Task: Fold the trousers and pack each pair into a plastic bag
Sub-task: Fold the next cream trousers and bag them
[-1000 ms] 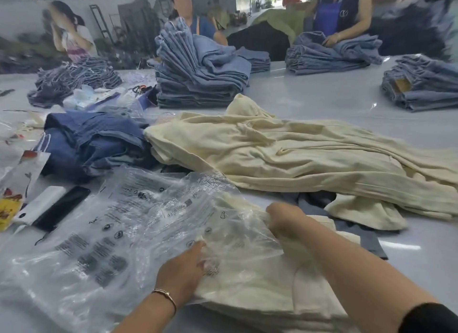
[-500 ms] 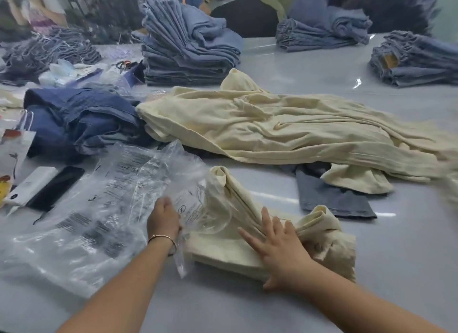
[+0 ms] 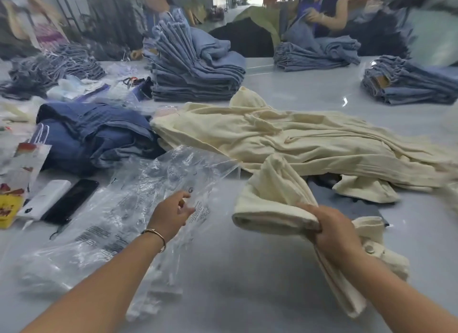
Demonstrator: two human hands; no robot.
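- Fingers of the right hand (image 3: 334, 229) curl tight around the folded cream trousers (image 3: 270, 203), a thick, soft, ribbed bundle lifted off the table (image 3: 247, 270).
- The left hand (image 3: 171, 212) pinches a crinkled clear plastic bag (image 3: 138, 208), printed with black text, lying left of the bundle.
- Loose cream trousers (image 3: 285, 137) sprawl behind.
- Stacked blue jeans (image 3: 195, 72) stand beyond.
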